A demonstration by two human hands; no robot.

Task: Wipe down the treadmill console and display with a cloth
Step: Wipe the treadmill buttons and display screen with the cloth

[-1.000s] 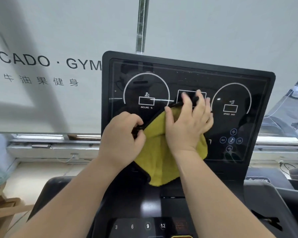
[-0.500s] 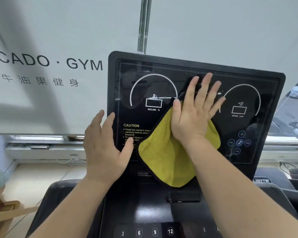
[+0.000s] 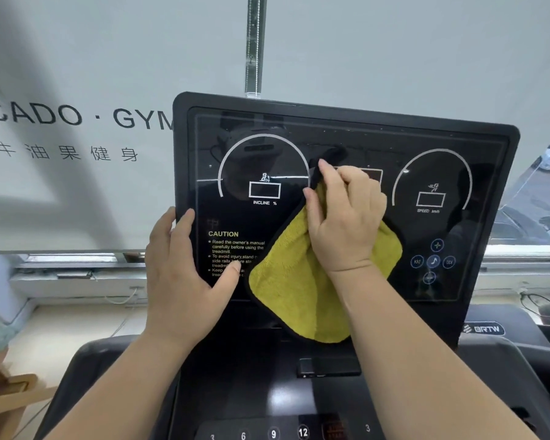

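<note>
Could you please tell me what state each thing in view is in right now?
yellow cloth: bunched at the top, pressed on the display, lower part hanging loose.
right hand: closed on the cloth.
left hand: open, flat on the console's left edge.
display: dark, only printed markings show; speckled along the top.
lower button panel: unlit except a faint reddish readout.

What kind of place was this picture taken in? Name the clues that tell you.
Most likely a gym. The wall sign reads "GYM", and the treadmill console shows an incline dial and a speed dial.
</note>
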